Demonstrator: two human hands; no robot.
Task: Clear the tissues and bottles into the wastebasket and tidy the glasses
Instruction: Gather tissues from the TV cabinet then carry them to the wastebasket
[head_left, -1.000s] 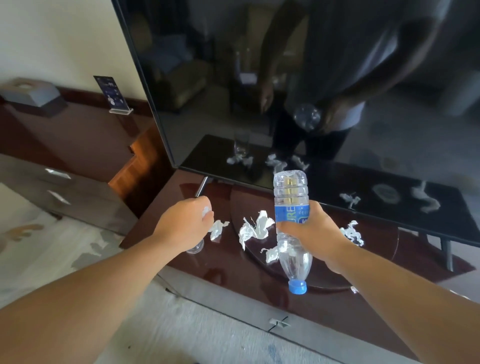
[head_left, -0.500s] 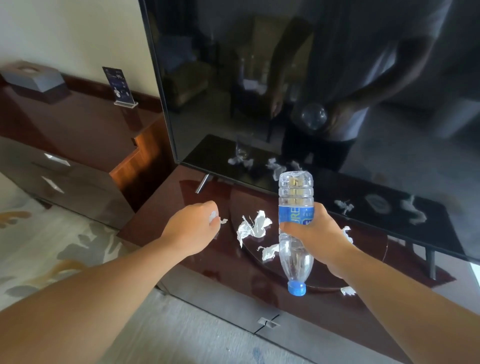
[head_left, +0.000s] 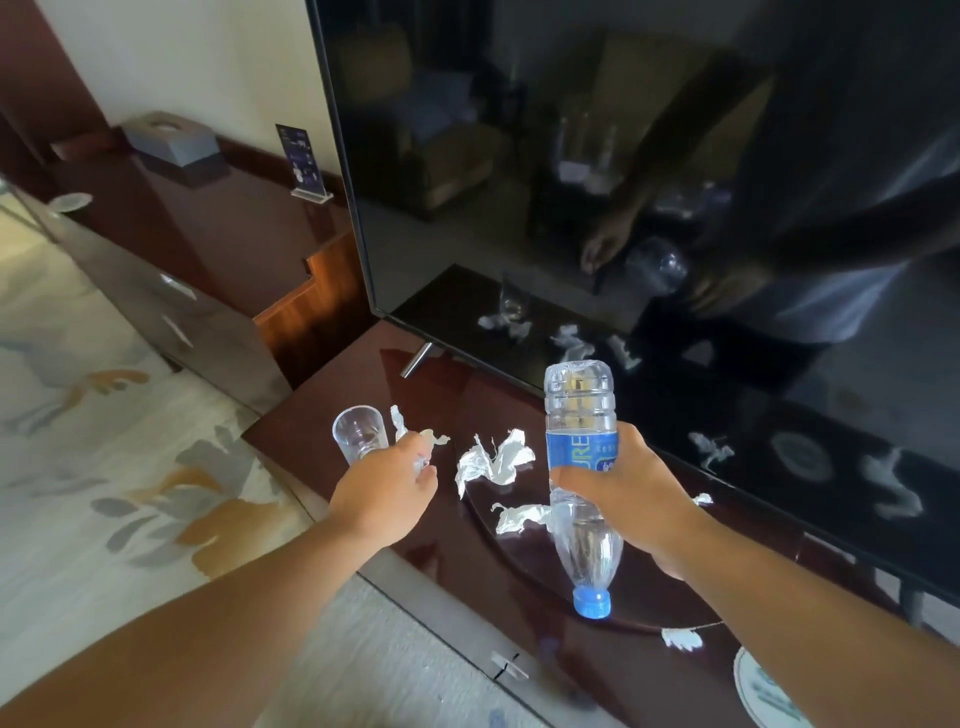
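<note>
My right hand grips an empty clear plastic bottle upside down, its blue cap pointing at the cabinet top. My left hand is closed on a crumpled white tissue, just right of a clear drinking glass standing upright near the cabinet's left corner. Between my hands lies a larger crumpled tissue, and another tissue lies beside the bottle. A small tissue scrap lies near the front edge under my right forearm. No wastebasket is in view.
A large black TV screen stands on the glossy dark wood cabinet, close behind the bottle. A grey tissue box and a small card stand sit on the lower sideboard at left. A round coaster lies at lower right. Patterned carpet covers the floor.
My left hand has pulled back from the glass, which now shows, and has closed on the tissue beside it. My right hand still holds the inverted bottle. The view has swung left.
</note>
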